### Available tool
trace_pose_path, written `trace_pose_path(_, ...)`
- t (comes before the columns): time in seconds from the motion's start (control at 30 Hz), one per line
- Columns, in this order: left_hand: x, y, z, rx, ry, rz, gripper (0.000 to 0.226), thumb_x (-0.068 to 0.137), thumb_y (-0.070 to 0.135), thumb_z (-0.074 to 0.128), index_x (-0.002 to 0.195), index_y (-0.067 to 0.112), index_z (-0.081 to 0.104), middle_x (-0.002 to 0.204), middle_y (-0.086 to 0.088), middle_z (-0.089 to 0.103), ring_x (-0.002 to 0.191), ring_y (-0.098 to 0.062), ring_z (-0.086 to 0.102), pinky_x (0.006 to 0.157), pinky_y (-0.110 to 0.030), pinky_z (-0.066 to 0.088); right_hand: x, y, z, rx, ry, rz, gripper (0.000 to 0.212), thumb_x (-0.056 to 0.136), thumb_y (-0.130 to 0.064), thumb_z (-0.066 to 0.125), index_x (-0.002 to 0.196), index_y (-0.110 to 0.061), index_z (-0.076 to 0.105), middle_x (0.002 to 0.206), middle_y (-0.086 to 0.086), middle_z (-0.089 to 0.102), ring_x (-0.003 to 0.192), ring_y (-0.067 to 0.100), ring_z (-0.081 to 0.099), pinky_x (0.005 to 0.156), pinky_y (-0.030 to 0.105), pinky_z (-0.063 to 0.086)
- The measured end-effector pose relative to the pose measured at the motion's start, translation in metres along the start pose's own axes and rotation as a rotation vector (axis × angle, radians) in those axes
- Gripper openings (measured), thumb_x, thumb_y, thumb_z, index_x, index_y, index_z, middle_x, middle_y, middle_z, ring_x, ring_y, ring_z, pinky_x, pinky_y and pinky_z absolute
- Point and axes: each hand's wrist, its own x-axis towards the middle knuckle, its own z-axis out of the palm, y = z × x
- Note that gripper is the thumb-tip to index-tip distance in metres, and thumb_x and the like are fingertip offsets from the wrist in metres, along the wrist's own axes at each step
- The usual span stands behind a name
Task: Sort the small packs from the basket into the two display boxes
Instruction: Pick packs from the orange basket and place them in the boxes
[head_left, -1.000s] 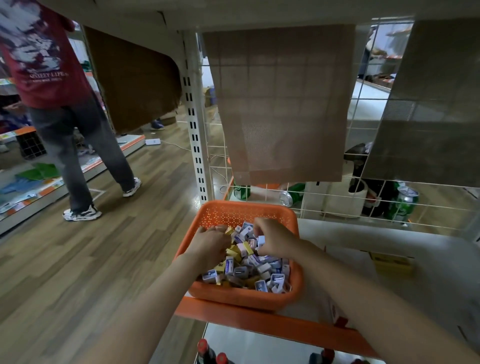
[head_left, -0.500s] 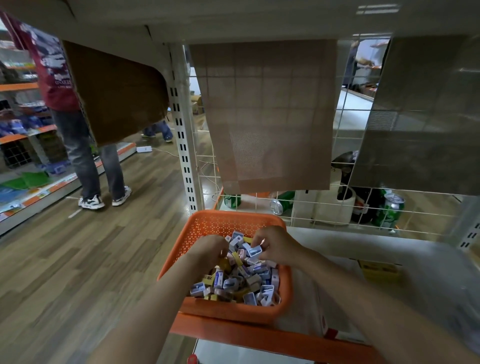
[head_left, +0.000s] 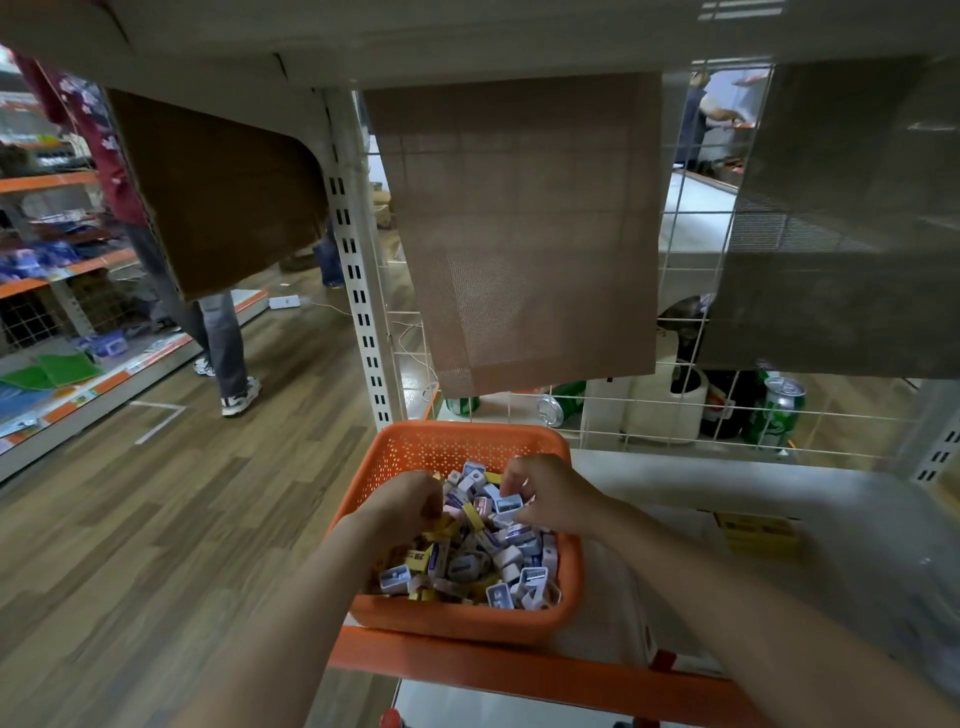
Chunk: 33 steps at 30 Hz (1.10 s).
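Note:
An orange perforated basket (head_left: 457, 441) stands on the shelf's left end, filled with several small packs, white-and-blue ones (head_left: 532, 579) and yellow ones (head_left: 418, 558). Both my hands are inside it, over the far half of the pile. My left hand (head_left: 402, 506) is curled, with yellow packs (head_left: 448, 526) showing at its fingers. My right hand (head_left: 553, 499) pinches a white-and-blue pack (head_left: 509, 504) between thumb and fingers. A yellow display box (head_left: 756, 532) lies on the shelf to the right. Part of a white box (head_left: 649, 636) shows beside the basket, mostly hidden by my right forearm.
Brown mesh mats (head_left: 524, 234) hang from the shelf above, in front of a wire grid. Green cans (head_left: 776, 410) and white containers (head_left: 660, 410) stand behind the grid. The shelf has an orange front edge (head_left: 519, 675). A person (head_left: 218, 332) stands in the aisle at left.
Both hands stayed in the basket, and the right hand has drawn a white-and-blue pack up from the pile. The person in the aisle walked farther away, partly behind a mat.

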Motion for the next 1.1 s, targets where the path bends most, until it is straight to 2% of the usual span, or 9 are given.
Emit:
trace_pose_path(0.1, -0.003, 0.002, 0.000, -0.038, 0.027, -0.013, 0.021, 0.088, 0.015, 0.062, 0.108, 0.015, 0.057, 0.107, -0.002, 0.060, 0.095, -0.017, 0.058, 0.077, -0.023, 0.047, -0.002, 0.000, -0.001, 0.013, -0.005, -0.003, 0.024, 0.079, -0.002, 0.069, 0.099, -0.013, 0.061, 0.108, 0.001, 0.062, 0.088, 0.010, 0.057, 0.068, 0.014, 0.045)
trace_pose_path(0.17, -0.006, 0.007, -0.002, -0.047, 0.058, -0.008, 0.034, 0.088, 0.016, 0.062, 0.121, 0.016, 0.054, 0.117, -0.002, 0.057, 0.099, -0.016, 0.057, 0.076, -0.020, 0.046, -0.005, -0.001, -0.004, 0.026, 0.002, -0.001, 0.024, 0.079, -0.002, 0.069, 0.098, -0.015, 0.061, 0.109, 0.003, 0.062, 0.092, 0.015, 0.059, 0.074, 0.023, 0.050)
trace_pose_path(0.27, -0.007, 0.021, -0.011, -0.002, 0.136, 0.069, 0.032, 0.087, 0.016, 0.063, 0.118, 0.018, 0.060, 0.121, 0.002, 0.051, 0.091, -0.010, 0.052, 0.071, -0.015, 0.041, -0.011, -0.002, -0.013, 0.037, 0.021, -0.015, 0.025, 0.077, 0.000, 0.069, 0.091, -0.019, 0.060, 0.099, 0.000, 0.059, 0.090, 0.017, 0.060, 0.079, 0.032, 0.051)
trace_pose_path(0.4, -0.010, 0.048, -0.026, 0.006, 0.250, 0.160, 0.041, 0.086, 0.016, 0.063, 0.126, 0.021, 0.059, 0.129, 0.004, 0.050, 0.108, -0.015, 0.055, 0.086, -0.020, 0.045, -0.023, -0.002, -0.030, 0.001, 0.099, -0.021, 0.026, 0.072, 0.002, 0.070, 0.088, -0.017, 0.062, 0.090, 0.000, 0.062, 0.080, 0.013, 0.058, 0.071, 0.026, 0.048)
trace_pose_path(0.5, -0.012, 0.075, -0.035, 0.069, 0.285, 0.245, 0.038, 0.085, 0.021, 0.061, 0.123, 0.023, 0.061, 0.121, 0.002, 0.057, 0.112, -0.016, 0.053, 0.092, -0.023, 0.042, -0.038, 0.004, -0.046, -0.033, 0.158, -0.004, 0.024, 0.070, -0.001, 0.073, 0.088, -0.015, 0.065, 0.089, 0.001, 0.064, 0.077, 0.016, 0.060, 0.068, 0.027, 0.048)
trace_pose_path(0.7, -0.008, 0.130, -0.035, 0.088, 0.291, 0.383, 0.032, 0.082, 0.024, 0.062, 0.113, 0.018, 0.065, 0.111, -0.004, 0.060, 0.104, -0.023, 0.056, 0.085, -0.027, 0.042, -0.089, 0.029, -0.082, -0.057, 0.263, 0.009, 0.019, 0.071, -0.002, 0.074, 0.087, -0.010, 0.068, 0.086, 0.000, 0.062, 0.080, 0.019, 0.062, 0.070, 0.028, 0.047)
trace_pose_path(0.87, -0.001, 0.183, -0.021, 0.074, 0.255, 0.430, 0.034, 0.084, 0.028, 0.060, 0.117, 0.019, 0.061, 0.115, -0.002, 0.054, 0.104, -0.022, 0.057, 0.081, -0.029, 0.045, -0.150, 0.078, -0.124, -0.082, 0.366, 0.123, 0.016, 0.072, -0.008, 0.073, 0.083, -0.017, 0.065, 0.086, 0.002, 0.063, 0.081, 0.022, 0.060, 0.073, 0.037, 0.050)
trace_pose_path(0.97, 0.005, 0.218, -0.010, 0.056, 0.248, 0.481, 0.040, 0.088, 0.028, 0.057, 0.128, 0.021, 0.054, 0.127, 0.003, 0.052, 0.110, -0.018, 0.056, 0.088, -0.027, 0.045, -0.192, 0.109, -0.152, -0.107, 0.477, 0.243, 0.021, 0.070, -0.001, 0.072, 0.080, -0.017, 0.063, 0.085, 0.003, 0.063, 0.081, 0.023, 0.060, 0.073, 0.038, 0.049)
trace_pose_path(1.1, 0.014, 0.260, 0.001, 0.025, 0.223, 0.558, 0.031, 0.091, 0.024, 0.055, 0.120, 0.016, 0.056, 0.121, 0.000, 0.056, 0.108, -0.018, 0.056, 0.086, -0.023, 0.043, -0.246, 0.147, -0.179, -0.131, 0.580, 0.386, 0.023, 0.064, 0.006, 0.072, 0.074, -0.013, 0.064, 0.083, 0.006, 0.065, 0.079, 0.025, 0.061, 0.074, 0.039, 0.050)
